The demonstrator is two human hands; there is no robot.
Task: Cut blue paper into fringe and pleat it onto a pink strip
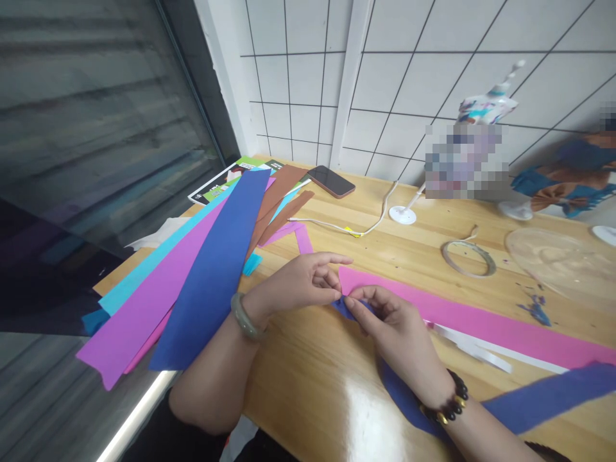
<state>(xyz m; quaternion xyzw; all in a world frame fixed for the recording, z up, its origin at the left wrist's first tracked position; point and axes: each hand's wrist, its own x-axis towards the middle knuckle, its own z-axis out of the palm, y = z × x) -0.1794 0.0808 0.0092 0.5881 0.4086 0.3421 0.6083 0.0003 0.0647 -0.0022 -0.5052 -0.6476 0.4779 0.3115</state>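
Observation:
My left hand [308, 282], with a green bangle at the wrist, has thumb and fingertips closed at the gathered end of a dark blue crepe paper strip [553, 394]. The forefinger stretches out to the right. Against it, my right hand [392, 321] pinches the same bunched end between thumb and forefinger. From there the strip passes under my right wrist and runs off to the right edge. Behind my right hand lies a long pink strip [462, 317], with a narrow white strip [474, 346] along its near side.
Wide blue [216, 269], purple and turquoise strips overhang the table's left edge. Beyond them are brown strips [282, 199], a phone [332, 181] and a white cord [327, 224]. A tape roll [468, 258], blue scraps [538, 313] and a small dress form [488, 109] stand or lie rightward.

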